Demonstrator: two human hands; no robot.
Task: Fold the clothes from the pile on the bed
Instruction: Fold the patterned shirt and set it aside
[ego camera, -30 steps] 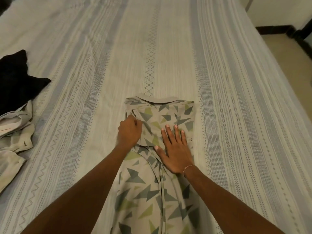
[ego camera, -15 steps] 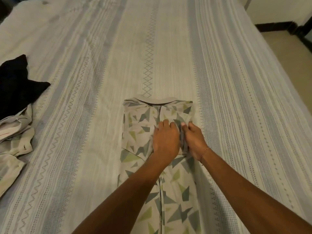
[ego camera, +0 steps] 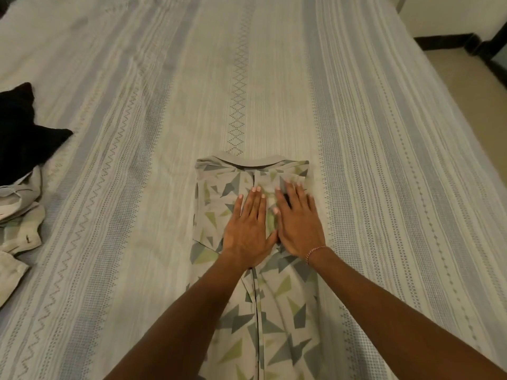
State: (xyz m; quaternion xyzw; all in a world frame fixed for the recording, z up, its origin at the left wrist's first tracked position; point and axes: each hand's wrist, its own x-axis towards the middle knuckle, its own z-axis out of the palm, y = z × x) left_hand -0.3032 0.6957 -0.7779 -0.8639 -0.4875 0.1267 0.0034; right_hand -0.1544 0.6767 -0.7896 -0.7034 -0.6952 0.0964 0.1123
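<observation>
Shirt (ego camera: pixel 255 311) with the grey and green triangle print lies lengthwise down the middle of the bed (ego camera: pixel 137 133), collar end away from me, hem end running off the bottom of the frame between my forearms. Both sides are folded in toward the centre, so it reads as one long narrow strip, and the two folded edges meet along a seam line down the middle. Collar (ego camera: pixel 247 163) sits flat at the far end, just below the diamond stripe in the bedspread.

My left hand (ego camera: pixel 248 229) is flat on the upper part of the shirt, fingers straight and together, palm down, gripping nothing. My right hand (ego camera: pixel 297 223) is the same just beside it: fingers straight, slightly spread, pressing on cloth. The thumbs almost touch at the centre line. Thin bracelet (ego camera: pixel 315 252) on the right wrist.

The pile (ego camera: pixel 19 209) of pale clothes sits at the left edge of the bed, well apart from the shirt, with a black garment (ego camera: pixel 24 138) lying on its far side. I see a small dark mark on one pale piece, possibly a button or tag; too small to tell.

Floor (ego camera: pixel 477 86) and a dark skirting strip show at top right, beyond the bed edge.
</observation>
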